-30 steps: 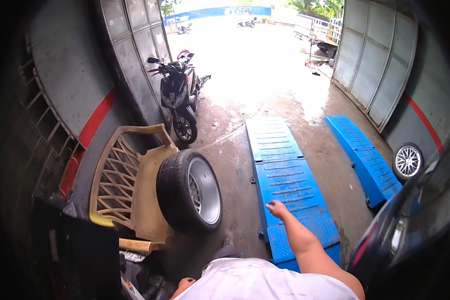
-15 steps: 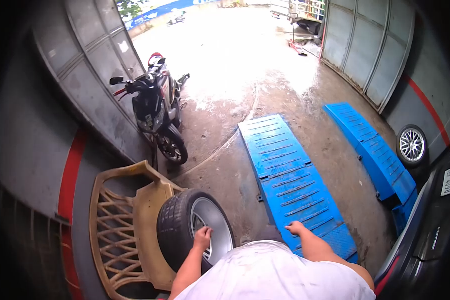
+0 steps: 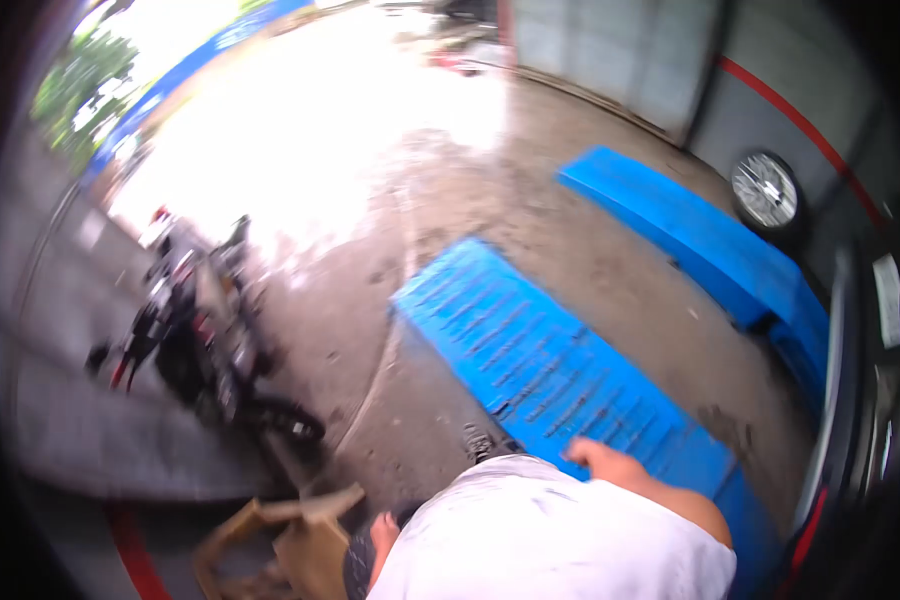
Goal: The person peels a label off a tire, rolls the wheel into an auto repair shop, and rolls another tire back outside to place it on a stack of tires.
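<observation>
My left hand (image 3: 383, 530) is low beside my white shirt (image 3: 540, 535), blurred, so its fingers cannot be made out. Just left of it shows a dark strip of a car tire (image 3: 358, 568), mostly cut off by the frame and my arm. The tan plastic chair (image 3: 305, 550) is beyond that tire. My right hand (image 3: 592, 456) hangs in front of me over the nearer blue ramp (image 3: 560, 365). Its fingers are curled in, and nothing shows in them.
A second blue ramp (image 3: 690, 225) runs to the right. A wheel with a silver rim (image 3: 765, 190) leans on the wall. The rear of a dark car (image 3: 885, 390) is close on my right. A motorcycle (image 3: 205, 340) is parked at the left by a grey metal door.
My view has turned right and tilted, with motion blur. The tire and chair have slid toward the bottom edge. My left hand is no longer seen in front of the wheel's rim.
</observation>
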Demonstrator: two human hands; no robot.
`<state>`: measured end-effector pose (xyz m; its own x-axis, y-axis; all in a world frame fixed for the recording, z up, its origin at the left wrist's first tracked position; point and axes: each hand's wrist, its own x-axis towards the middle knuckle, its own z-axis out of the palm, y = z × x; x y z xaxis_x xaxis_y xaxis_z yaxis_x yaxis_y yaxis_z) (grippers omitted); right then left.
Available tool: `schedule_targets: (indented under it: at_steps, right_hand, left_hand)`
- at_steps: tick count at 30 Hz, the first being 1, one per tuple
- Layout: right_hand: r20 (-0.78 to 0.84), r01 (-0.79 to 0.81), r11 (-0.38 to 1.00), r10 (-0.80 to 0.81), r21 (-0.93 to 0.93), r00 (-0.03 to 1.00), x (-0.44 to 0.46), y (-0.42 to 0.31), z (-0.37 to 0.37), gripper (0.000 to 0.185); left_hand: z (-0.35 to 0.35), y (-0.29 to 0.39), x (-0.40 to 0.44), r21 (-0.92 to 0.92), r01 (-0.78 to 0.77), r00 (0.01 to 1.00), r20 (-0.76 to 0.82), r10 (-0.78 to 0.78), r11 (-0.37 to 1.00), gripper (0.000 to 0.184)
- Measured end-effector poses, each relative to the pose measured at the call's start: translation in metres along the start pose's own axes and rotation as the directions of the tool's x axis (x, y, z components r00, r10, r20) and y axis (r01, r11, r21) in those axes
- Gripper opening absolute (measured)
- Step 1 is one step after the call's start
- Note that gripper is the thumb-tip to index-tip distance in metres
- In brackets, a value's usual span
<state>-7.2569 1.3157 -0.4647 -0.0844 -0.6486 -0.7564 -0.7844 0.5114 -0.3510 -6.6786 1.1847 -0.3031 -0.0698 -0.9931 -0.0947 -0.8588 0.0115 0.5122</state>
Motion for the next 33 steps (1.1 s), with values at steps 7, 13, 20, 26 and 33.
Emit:
schedule_targets:
  at_steps: [7, 13, 20, 26, 33]
  right_hand:
    - [-0.470, 0.279, 0.929, -0.138, 0.245, 0.872, 0.151, -0.295, -0.343, 0.052]
    - [-0.450, 0.354, 0.895, -0.207, 0.271, 0.868, 0.220, -0.407, -0.468, 0.055]
    - [-0.145, -0.063, 0.988, 0.084, 0.139, 0.986, 0.291, -0.324, -0.396, 0.062]
    - [-0.043, -0.445, 0.779, 0.514, 0.440, 0.857, 0.256, -0.283, -0.389, 0.057]
    - [0.000, -0.476, 0.771, 0.525, 0.423, 0.851, 0.365, -0.313, -0.446, 0.059]
  left_hand:
    - [0.003, 0.037, 0.178, -0.031, 0.250, 0.944, 0.232, -0.236, 0.968, 0.025]
    - [0.002, 0.039, 0.357, -0.039, 0.214, 0.935, 0.298, -0.193, 0.976, 0.026]
    - [-0.028, 0.028, 0.619, -0.063, 0.004, 0.957, 0.289, 0.015, 0.998, 0.030]
    - [-0.068, 0.082, 0.848, -0.049, -0.124, 0.962, 0.239, 0.132, 0.991, 0.026]
    - [-0.020, 0.193, 1.034, -0.318, 0.014, 0.925, 0.363, 0.109, 0.948, 0.004]
